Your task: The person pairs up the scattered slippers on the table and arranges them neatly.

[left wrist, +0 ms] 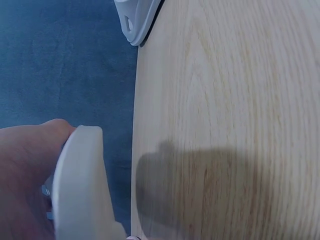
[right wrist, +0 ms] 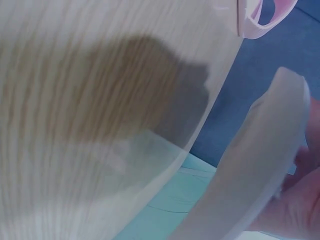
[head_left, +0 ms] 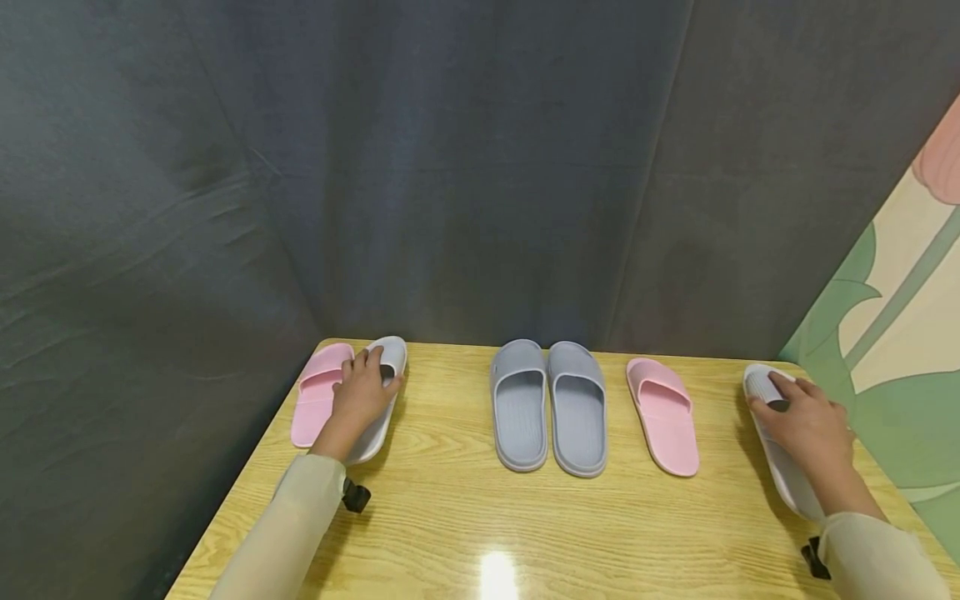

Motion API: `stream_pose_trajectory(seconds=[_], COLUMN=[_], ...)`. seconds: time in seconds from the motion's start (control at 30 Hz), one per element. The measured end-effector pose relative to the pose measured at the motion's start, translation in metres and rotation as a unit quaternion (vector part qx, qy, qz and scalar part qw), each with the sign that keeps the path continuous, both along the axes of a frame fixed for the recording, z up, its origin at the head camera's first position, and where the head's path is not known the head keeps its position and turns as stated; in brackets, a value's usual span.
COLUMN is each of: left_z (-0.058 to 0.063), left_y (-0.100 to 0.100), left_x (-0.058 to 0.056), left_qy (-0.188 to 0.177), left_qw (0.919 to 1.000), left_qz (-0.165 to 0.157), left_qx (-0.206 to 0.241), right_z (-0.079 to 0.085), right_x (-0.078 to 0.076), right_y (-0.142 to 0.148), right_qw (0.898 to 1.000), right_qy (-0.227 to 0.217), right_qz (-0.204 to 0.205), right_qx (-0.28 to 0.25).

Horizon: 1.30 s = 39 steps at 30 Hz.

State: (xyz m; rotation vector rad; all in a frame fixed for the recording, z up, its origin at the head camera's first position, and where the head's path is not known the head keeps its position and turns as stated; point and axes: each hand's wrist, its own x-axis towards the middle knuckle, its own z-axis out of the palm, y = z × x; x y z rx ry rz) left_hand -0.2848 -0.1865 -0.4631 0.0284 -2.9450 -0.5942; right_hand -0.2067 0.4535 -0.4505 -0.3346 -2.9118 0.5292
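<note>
At the table's left end, my left hand (head_left: 362, 398) grips a white slipper (head_left: 372, 437) by its strap area, fingers over the top. That slipper's pale side (left wrist: 82, 185) stands off the tabletop in the left wrist view, with a shadow beside it. Close by on its left lies a pink slipper (head_left: 313, 408), partly behind the hand. Far to the right, my right hand (head_left: 813, 429) holds another white slipper (head_left: 783, 475) around its strap. Its edge (right wrist: 255, 160) looks tilted in the right wrist view, the fingers mostly hidden behind it.
Two grey slippers, one (head_left: 520, 417) beside the other (head_left: 579, 417), stand mid-table near the back edge. Another pink slipper (head_left: 670, 425) lies to their right. A dark curtain (head_left: 480, 183) hangs behind the wooden table (head_left: 450, 517); a painted wall (head_left: 907, 400) borders the right side.
</note>
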Motion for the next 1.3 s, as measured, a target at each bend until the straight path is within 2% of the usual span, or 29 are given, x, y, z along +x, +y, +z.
stream_pose_trajectory(seconds=[0.33, 0.8, 1.3], left_z=[0.005, 0.007, 0.011], left_y=[-0.001, 0.002, 0.008], left_x=[0.004, 0.012, 0.017], left_qy=[0.002, 0.019, 0.033], left_qw=[0.9999, 0.9998, 0.9993], left_qz=[0.003, 0.000, -0.006], left_qx=[0.010, 0.004, 0.015], right_z=[0.003, 0.010, 0.017], right_x=[0.001, 0.005, 0.006], right_y=[-0.014, -0.032, -0.054], right_qw=[0.999, 1.000, 0.999], right_qy=[0.032, 0.029, 0.044], right_qz=[0.014, 0.005, 0.002], right_qx=[0.012, 0.007, -0.001])
